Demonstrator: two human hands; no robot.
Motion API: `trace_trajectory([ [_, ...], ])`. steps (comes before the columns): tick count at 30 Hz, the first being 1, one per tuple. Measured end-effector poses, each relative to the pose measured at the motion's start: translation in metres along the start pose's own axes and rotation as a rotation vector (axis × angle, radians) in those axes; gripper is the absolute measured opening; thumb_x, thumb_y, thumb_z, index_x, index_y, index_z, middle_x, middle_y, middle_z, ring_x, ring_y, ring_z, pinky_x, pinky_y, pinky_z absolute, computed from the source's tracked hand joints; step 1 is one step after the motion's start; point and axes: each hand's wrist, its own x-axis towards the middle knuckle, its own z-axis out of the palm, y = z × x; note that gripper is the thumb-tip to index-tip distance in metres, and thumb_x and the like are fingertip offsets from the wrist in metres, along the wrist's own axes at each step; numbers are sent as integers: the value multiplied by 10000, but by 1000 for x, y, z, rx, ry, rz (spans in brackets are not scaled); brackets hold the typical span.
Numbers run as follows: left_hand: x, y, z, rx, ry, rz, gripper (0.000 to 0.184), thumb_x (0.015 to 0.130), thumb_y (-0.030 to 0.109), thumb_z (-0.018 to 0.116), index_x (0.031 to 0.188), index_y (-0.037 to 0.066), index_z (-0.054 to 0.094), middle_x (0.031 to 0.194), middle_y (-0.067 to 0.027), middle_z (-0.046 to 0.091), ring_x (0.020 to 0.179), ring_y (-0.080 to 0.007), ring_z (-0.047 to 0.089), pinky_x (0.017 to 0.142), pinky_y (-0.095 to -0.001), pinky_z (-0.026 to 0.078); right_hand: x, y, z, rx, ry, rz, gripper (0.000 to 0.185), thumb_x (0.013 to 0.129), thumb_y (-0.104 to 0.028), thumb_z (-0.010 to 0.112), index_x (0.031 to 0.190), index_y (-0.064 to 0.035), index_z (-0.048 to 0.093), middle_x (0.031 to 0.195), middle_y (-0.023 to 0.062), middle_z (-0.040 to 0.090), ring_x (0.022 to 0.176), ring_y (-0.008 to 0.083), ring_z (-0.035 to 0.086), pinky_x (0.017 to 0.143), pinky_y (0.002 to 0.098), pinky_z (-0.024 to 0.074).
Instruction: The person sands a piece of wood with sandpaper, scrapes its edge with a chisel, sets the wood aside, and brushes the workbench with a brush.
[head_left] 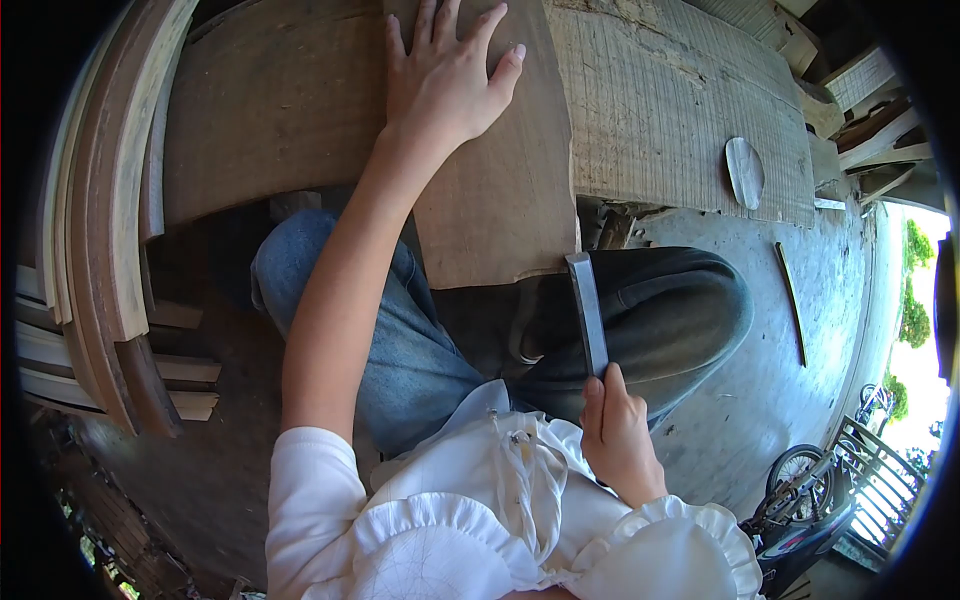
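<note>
My left hand (448, 75) lies flat with fingers spread on a brown wooden board (495, 200). This board points toward me, its near end above my lap. In my right hand (622, 432) is a flat grey metal chisel (589, 315), gripped low with the fist closed round its lower end. Its bevelled tip points away from me, close to the board's near right corner; whether they touch I cannot tell. The chisel's handle is hidden in the fist.
Wide planks (270, 110) lie to the left, and a rough-sawn slab (680, 120) to the right carries a pale oval piece (744, 173). Curved wooden strips (105, 190) stack at far left. A thin dark stick (791, 303) lies on the concrete floor (720, 390). A motorbike (810, 500) stands lower right.
</note>
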Motion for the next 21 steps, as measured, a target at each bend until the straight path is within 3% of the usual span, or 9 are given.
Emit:
trace_trajectory([
  [4,0,4,-6,-19,-4,-8,535,920,426,401,1357,119,374,1452,-204,225,1361,-336,182,1113,-508,79,-2,6,7,-9,46,-7,144,925,-86,454,844,15,389,517,231,503,461,434,513,415,450,393],
  [6,6,15,-24,13,-226,-122,535,919,426,402,1356,120,376,1452,-202,225,1361,-338,181,1113,-508,78,6,2,8,-4,60,-6,142,924,-84,454,846,16,390,520,233,505,465,435,516,414,448,397],
  [10,5,12,-21,21,-241,-126,536,919,425,401,1358,119,372,1453,-202,224,1361,-340,178,1113,-507,78,14,-5,9,0,66,-15,142,928,-86,446,852,20,388,527,236,510,475,434,530,420,451,403],
  [13,4,10,-20,-63,-55,-41,537,919,425,402,1357,117,373,1451,-205,227,1361,-340,179,1113,-506,80,4,0,7,7,49,-6,147,931,-88,445,846,19,391,522,231,507,470,427,529,417,448,398],
  [15,10,19,-33,28,-305,-147,536,917,421,408,1356,114,375,1447,-211,233,1360,-342,182,1113,-505,83,2,0,5,15,44,0,149,932,-89,445,842,18,393,517,227,505,465,424,526,414,445,394],
  [21,7,17,-28,41,-253,-117,534,916,415,413,1352,109,375,1441,-215,242,1357,-345,188,1110,-513,91,23,-10,3,3,72,-43,156,928,-81,447,825,18,383,512,234,491,468,441,509,420,456,381],
])
